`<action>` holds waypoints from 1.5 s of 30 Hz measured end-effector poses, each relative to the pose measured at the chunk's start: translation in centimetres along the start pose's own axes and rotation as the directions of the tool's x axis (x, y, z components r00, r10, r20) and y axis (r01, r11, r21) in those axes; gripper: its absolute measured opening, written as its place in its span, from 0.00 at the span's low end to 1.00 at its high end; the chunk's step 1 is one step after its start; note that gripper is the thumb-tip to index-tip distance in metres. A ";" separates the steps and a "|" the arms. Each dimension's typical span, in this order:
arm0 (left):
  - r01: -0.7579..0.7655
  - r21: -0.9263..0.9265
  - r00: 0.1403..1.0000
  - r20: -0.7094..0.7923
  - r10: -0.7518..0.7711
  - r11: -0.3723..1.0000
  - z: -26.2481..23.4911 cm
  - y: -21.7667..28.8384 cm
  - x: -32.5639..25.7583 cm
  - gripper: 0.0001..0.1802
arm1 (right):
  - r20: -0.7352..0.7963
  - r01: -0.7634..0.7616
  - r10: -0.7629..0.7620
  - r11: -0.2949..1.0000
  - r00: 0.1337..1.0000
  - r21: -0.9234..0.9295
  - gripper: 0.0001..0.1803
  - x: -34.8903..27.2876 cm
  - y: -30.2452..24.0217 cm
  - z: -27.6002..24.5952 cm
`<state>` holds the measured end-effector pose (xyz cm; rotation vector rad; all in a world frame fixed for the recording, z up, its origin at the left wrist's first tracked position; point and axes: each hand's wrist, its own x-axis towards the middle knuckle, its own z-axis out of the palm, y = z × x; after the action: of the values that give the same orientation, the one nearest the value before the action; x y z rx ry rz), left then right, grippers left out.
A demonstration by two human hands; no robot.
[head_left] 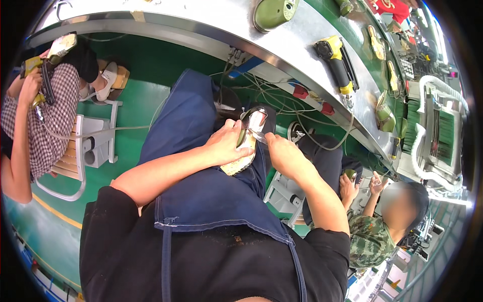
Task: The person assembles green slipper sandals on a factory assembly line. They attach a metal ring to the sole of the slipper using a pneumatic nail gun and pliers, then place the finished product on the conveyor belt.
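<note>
A shoe in the making (240, 163) lies sole up over my lap, its pale insole side facing me and some green along its edge. My left hand (229, 143) is closed around its side, the thumb across the pale sole. My right hand (286, 155) is closed on a small metal tool (259, 136), whose thin end touches the shoe near its upper part. Most of the tool is hidden by my fingers, so its exact kind does not show. A dark blue apron (201, 196) covers my lap.
Ahead runs a metal-edged bench (216, 22) with a green shoe last (274, 14) and a yellow-black air stapler (336, 60). Hoses and cables (282, 95) hang below. At left, a co-worker's hand (32, 85) grips another stapler; at right sits a person in a camouflage shirt (370, 239).
</note>
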<state>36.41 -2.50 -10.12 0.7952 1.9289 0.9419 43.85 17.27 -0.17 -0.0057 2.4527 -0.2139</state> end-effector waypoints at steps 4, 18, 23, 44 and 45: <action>-0.013 0.015 1.000 -0.020 0.013 1.000 0.4 0.0 0.0 0.58 | 0.060 -0.007 0.007 1.000 0.998 -0.001 0.15 0.7 -0.1 -1.1; -0.338 -0.486 0.927 -0.321 0.195 0.806 1.5 -5.0 5.5 0.30 | 0.098 0.000 -0.015 0.990 0.995 0.144 0.11 0.8 1.4 -1.1; -0.347 -0.739 0.936 -0.235 0.262 0.578 1.7 -3.2 11.2 0.28 | 0.092 0.004 -0.016 0.992 0.996 0.129 0.07 1.0 1.5 -0.7; -0.405 -0.557 0.910 -0.323 0.260 0.725 2.0 -2.3 10.9 0.30 | 0.045 0.107 -0.118 0.975 0.992 0.195 0.09 0.8 4.1 1.3; -0.391 -0.564 0.917 -0.309 0.253 0.727 2.0 -2.4 10.8 0.31 | 0.050 0.109 -0.121 0.975 0.991 0.193 0.09 0.8 4.1 1.3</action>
<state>32.77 5.50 -17.19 0.6558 1.4984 1.8270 44.22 21.11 -2.28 -0.0703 2.3636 -0.4909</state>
